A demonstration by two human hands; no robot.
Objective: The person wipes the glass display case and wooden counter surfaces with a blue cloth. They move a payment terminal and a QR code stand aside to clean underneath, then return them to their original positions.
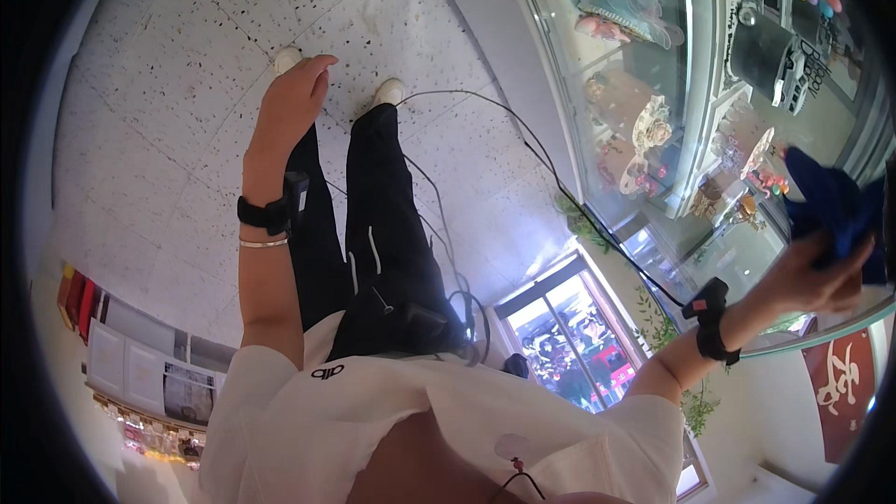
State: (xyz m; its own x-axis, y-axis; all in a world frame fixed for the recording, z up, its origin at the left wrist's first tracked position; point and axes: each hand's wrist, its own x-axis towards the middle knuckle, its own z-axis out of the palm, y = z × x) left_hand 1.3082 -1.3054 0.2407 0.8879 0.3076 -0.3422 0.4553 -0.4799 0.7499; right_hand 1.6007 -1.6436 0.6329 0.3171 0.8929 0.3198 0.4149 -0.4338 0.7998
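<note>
My right hand is closed around a bunched dark blue cloth at the far right. The cloth is up against the upper part of a glass display case; whether it touches the glass I cannot tell. My left hand hangs over the floor in front of my legs, fingers stretched out loosely, with nothing in it. A black strap with a small device circles my left wrist, and a similar one is on my right wrist.
Cakes and decorated figures stand behind the glass on my right. A black cable runs from the right wrist device across to my legs. White cabinets are at lower left, and a bright window at lower right. The floor is speckled tile.
</note>
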